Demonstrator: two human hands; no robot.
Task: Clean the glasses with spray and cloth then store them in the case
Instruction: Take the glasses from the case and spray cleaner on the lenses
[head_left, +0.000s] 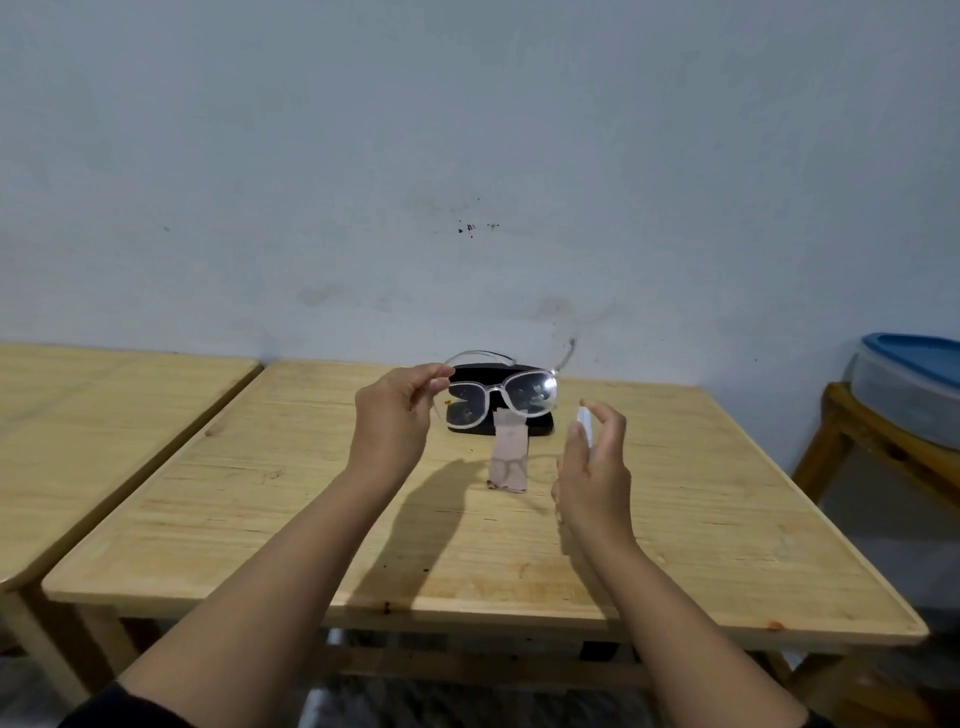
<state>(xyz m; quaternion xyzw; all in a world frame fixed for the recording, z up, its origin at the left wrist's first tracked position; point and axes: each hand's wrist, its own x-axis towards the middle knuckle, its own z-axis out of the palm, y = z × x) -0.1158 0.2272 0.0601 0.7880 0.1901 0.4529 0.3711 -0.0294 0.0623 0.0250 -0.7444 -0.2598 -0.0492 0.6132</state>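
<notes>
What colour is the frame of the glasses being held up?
Clear, see-through plastic glasses, pinched by the left hand; the head view shows it.

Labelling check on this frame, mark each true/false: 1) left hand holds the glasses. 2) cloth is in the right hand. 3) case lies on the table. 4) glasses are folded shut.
1) True: the left hand pinches the glasses at one end.
2) False: the cloth lies on the table; the right hand holds a small spray bottle.
3) True: the case lies behind the cloth.
4) False: their arms are open.
</notes>
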